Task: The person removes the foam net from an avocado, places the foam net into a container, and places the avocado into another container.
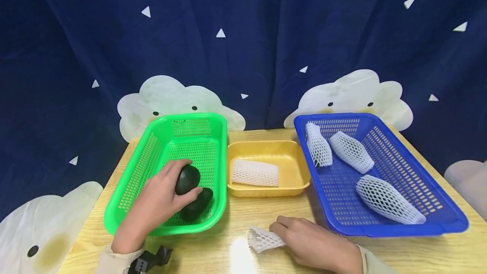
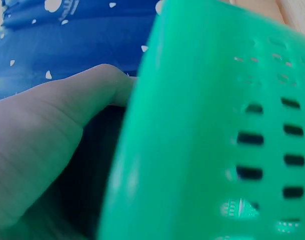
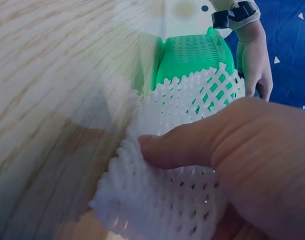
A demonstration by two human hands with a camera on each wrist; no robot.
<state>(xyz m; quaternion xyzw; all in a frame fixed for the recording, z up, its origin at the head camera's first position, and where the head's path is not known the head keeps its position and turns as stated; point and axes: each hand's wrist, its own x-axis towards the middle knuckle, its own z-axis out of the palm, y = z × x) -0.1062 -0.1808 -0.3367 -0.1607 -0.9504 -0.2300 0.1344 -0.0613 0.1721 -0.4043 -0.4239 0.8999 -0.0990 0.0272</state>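
Note:
My left hand is inside the green basket, thumb and fingers around a dark avocado. A second dark avocado lies just in front of it, partly behind the thumb. In the left wrist view the basket wall hides most of the fruit. Over the table's front, my right hand pinches a white foam net sleeve. The right wrist view shows the thumb pressed flat on this foam net sleeve, whose far end gapes slightly.
Between the baskets sits a yellow tray with another foam net sleeve in it. At the right, a blue basket holds several net-wrapped dark fruits. A dark blue curtain hangs behind the wooden table.

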